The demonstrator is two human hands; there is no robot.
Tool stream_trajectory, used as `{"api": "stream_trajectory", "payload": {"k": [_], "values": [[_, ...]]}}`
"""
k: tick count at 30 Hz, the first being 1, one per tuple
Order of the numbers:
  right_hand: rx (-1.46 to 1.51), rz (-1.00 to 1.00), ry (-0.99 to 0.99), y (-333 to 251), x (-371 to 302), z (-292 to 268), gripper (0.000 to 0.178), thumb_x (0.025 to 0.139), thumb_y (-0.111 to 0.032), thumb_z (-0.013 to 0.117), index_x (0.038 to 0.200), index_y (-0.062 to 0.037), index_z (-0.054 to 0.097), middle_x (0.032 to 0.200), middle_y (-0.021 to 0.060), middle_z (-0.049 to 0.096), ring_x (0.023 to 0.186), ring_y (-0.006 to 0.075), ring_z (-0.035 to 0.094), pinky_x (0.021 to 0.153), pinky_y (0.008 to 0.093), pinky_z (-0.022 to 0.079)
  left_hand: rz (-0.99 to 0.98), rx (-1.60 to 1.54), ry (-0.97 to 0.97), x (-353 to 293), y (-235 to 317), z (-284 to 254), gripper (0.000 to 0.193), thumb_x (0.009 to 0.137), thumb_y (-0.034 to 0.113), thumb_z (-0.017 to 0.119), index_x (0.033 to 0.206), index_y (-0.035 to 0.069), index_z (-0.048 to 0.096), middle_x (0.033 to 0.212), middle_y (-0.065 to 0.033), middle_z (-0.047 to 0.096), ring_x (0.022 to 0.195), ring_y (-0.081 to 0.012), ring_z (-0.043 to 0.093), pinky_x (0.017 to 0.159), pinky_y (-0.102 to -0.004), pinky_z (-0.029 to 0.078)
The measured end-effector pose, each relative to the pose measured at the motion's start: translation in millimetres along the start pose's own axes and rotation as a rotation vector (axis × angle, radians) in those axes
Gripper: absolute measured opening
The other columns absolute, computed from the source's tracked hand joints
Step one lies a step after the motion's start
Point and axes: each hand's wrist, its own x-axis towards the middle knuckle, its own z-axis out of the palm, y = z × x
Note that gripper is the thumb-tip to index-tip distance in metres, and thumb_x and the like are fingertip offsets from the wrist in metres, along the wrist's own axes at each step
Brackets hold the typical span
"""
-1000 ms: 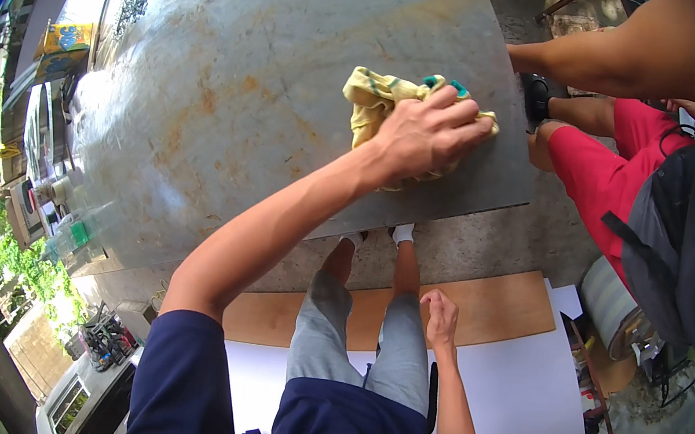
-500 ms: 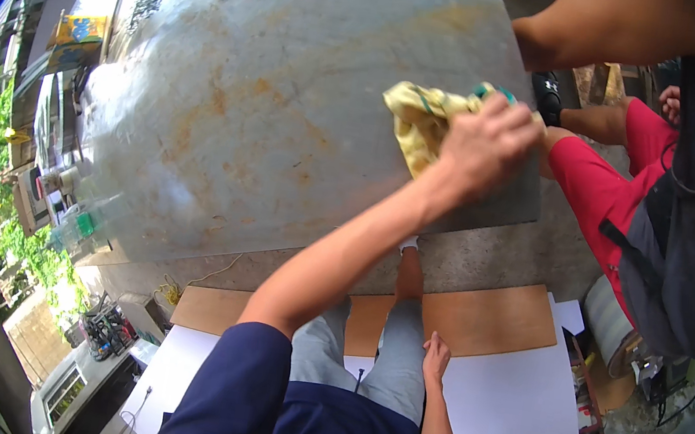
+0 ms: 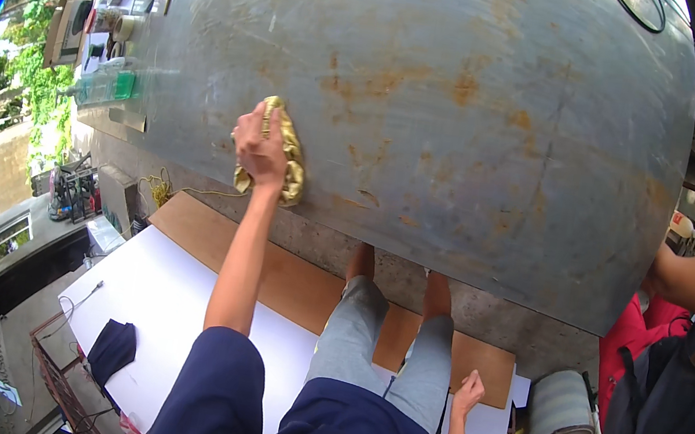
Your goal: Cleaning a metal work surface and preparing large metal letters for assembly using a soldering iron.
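My left hand (image 3: 260,150) is closed over a crumpled yellow rag (image 3: 292,175) and presses it on the metal sheet (image 3: 426,166). The sheet is grey, with brown rust stains across its middle. The hand lies near the sheet's front edge, toward its left side, and covers part of the rag. Down at my right side hangs my right hand (image 3: 469,394), beside my grey shorts. Its fingers look curled in, and nothing shows in them.
Brown board (image 3: 482,365) and a white sheet (image 3: 177,291) lie behind my legs. Another person in red shorts (image 3: 661,328) is at the right edge. A green bottle (image 3: 108,86) lies at the sheet's left end, and a black cable loop (image 3: 647,12) at the far right.
My left hand has moved the rag from the sheet's right end toward its left side. The view has shifted to the right. My right hand still hangs low, its fingers more curled.
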Motion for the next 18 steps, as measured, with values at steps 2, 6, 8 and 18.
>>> {"api": "stream_trajectory", "payload": {"k": [2, 6, 8, 18], "values": [[0.025, -0.356, -0.05, -62.2, 3.9, 9.0, 0.042, 0.096, -0.02, 0.048, 0.06, 0.0026, 0.047, 0.052, 0.0132, 0.047, 0.048, 0.0251, 0.047, 0.046, 0.0382, 0.034, -0.115, 0.135, 0.067, 21.3, -89.8, -12.0, 0.025, 0.088, 0.028, 0.065, 0.108, 0.013, 0.068, 0.094, -0.0104, 0.065, 0.085, -0.0318, 0.062, 0.075, -0.0434, 0.05], [0.232, -0.803, -0.002, -189.6, 2.1, 15.9, 0.039, 0.094, -0.014, 0.044, 0.059, 0.0017, 0.044, 0.054, 0.0083, 0.041, 0.049, 0.0161, 0.039, 0.047, 0.0318, 0.029, -0.311, 0.273, 0.005, 41.1, -162.0, -8.0, 0.026, 0.089, 0.03, 0.062, 0.11, 0.014, 0.067, 0.098, -0.0097, 0.065, 0.085, -0.0344, 0.062, 0.077, -0.0453, 0.05], [0.371, -0.853, 0.102, -251.0, -1.0, 17.2, 0.037, 0.094, -0.013, 0.042, 0.059, -0.0007, 0.042, 0.056, 0.0053, 0.038, 0.051, 0.0128, 0.035, 0.048, 0.0289, 0.024, -0.333, 0.296, 0.036, 38.9, -150.4, -2.0, 0.025, 0.09, 0.028, 0.062, 0.109, 0.013, 0.067, 0.097, -0.0094, 0.065, 0.086, -0.0329, 0.062, 0.077, -0.0446, 0.05], [0.548, -0.884, 0.406, -437.8, -18.5, 88.2, 0.031, 0.094, -0.012, 0.041, 0.065, -0.003, 0.041, 0.065, 0.0024, 0.036, 0.06, 0.0096, 0.031, 0.055, 0.0249, 0.023, 0.439, -0.558, -0.338, -49.0, 106.6, -25.4, 0.019, 0.075, 0.019, 0.069, 0.093, 0.013, 0.065, 0.085, 0.0001, 0.056, 0.076, -0.0187, 0.056, 0.055, -0.0286, 0.049]]}}
